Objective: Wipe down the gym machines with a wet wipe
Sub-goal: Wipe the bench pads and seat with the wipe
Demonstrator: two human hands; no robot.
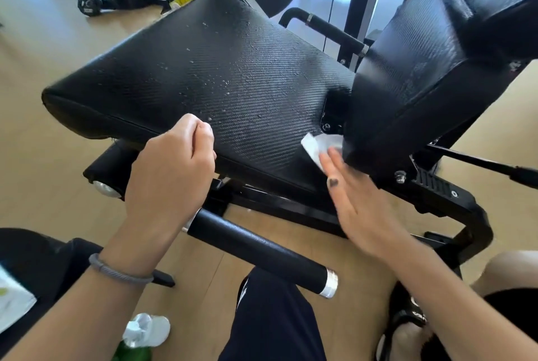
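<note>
Up close, right hand (358, 200): fingers straight, pressing white wet wipe (317, 145) at seat pad's near edge, against backrest pad (422, 69).
Left hand (171, 174): loosely curled, holding nothing, resting on seat pad (218, 69) near edge.
Seat pad: black, textured, beaded with droplets.
Handle bar (256, 250): black, below both hands.
Floor (43, 156): pale wood.
</note>
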